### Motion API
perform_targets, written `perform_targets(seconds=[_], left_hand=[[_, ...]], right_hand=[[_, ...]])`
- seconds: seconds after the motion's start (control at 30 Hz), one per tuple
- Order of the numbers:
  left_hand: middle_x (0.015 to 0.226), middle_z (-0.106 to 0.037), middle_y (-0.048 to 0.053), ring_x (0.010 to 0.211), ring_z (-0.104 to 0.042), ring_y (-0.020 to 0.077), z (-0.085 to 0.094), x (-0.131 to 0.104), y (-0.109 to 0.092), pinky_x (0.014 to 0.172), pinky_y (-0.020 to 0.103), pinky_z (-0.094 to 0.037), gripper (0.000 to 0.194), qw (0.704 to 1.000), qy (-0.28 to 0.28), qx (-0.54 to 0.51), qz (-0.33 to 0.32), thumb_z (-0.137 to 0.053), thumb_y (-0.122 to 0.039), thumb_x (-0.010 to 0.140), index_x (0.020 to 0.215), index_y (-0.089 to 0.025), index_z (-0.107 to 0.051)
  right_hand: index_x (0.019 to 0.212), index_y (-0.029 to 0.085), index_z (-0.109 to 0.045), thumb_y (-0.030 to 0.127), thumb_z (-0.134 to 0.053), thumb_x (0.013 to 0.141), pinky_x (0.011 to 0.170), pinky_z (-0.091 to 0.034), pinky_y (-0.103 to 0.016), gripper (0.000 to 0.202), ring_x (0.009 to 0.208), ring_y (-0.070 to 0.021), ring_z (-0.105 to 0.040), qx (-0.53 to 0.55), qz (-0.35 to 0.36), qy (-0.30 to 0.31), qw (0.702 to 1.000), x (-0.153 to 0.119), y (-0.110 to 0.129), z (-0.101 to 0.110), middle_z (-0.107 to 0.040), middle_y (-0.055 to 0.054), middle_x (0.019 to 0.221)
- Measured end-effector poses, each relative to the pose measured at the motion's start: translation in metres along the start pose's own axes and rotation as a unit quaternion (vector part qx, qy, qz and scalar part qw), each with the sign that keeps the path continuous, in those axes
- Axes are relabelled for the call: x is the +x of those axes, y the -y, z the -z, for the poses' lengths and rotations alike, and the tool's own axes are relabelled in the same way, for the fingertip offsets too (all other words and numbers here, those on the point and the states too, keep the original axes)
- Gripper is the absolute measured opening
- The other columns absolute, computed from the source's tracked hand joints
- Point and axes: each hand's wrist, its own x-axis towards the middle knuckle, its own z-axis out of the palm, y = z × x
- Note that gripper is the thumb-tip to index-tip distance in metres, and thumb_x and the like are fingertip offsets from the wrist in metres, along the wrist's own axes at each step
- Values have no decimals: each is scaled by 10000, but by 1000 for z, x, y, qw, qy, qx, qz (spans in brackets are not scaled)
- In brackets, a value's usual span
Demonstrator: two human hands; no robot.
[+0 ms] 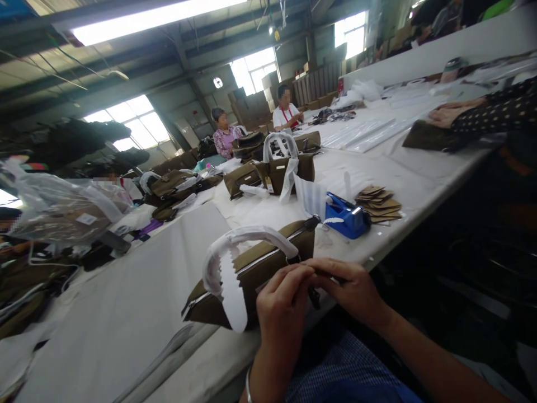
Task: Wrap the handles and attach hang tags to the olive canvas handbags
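Observation:
An olive bag [268, 254] with a silver zip lies at the table's near edge, its handle [255, 232] wrapped in white material. A white toothed strip [233, 296] hangs from that handle. My left hand [287, 302] is closed at the bag's near side, thumb and fingertips pinched together. Beside it, fingertips meeting those of the left, my right hand [354, 291] is also closed by the handle's ring. What the fingers pinch is too small and hidden to name. A dark dangling piece [314, 296] shows just below the hands.
A blue tape dispenser [346, 217] and brown paper pieces [377, 202] lie beyond my right hand. More olive bags [285, 170] stand farther back on the white table [138, 291]. At right, another person's hands [447, 115] rest on a dark bag [432, 136].

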Motion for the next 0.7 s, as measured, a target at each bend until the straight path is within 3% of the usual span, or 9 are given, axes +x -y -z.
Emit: perform_targets(seconds=[0.1,0.2,0.27,0.4,0.53,0.7], left_hand=[[961,-783,44,877,-752,173,1,-3,-1,823,260,-614,115,999,-7,-20,27,-656,-188,947,974,-221,-763],[978,-778,67,837,-757,184,0,-17,5,782,293,-624,167,992,-48,-13,114,-590,-244,990,1084,-203,-723],[972,-777,70,804,-761,193,-4,-29,9,751,306,-626,182,987,-62,27,149,-575,-247,992,1125,-194,-687],[1061,-773,106,939,-761,276,-19,-45,12,786,379,-625,292,976,-33,162,144,-681,-259,918,1203,-202,-656],[1182,-740,157,1029,-739,316,-34,-36,8,816,406,-615,460,962,-25,219,160,-719,-329,898,1315,-179,-592],[1166,-754,124,1021,-743,314,-39,-19,7,811,399,-609,500,957,-25,210,196,-721,-279,894,1356,-183,-558]], right_hand=[[908,265,-814,388,-790,812,772,-632,-298,157,780,-203,-746,50,-67,-4,996,5,-1,-2,-793,-9,854],[827,224,-791,433,-801,787,698,-626,-298,213,688,-191,-714,109,-106,-26,988,8,-4,-2,-753,-18,736],[815,207,-775,450,-801,786,694,-620,-302,246,670,-185,-698,137,-119,-28,983,10,-6,-1,-731,-22,703],[781,205,-749,424,-807,789,694,-598,-288,227,673,-168,-672,178,-119,-8,977,9,-5,-1,-709,-16,696],[727,204,-750,385,-834,750,660,-589,-279,202,644,-163,-665,192,-113,15,975,6,-1,-4,-708,-18,683],[693,195,-747,417,-837,736,641,-590,-303,243,607,-173,-650,166,-113,27,979,10,1,-2,-687,-22,619]])
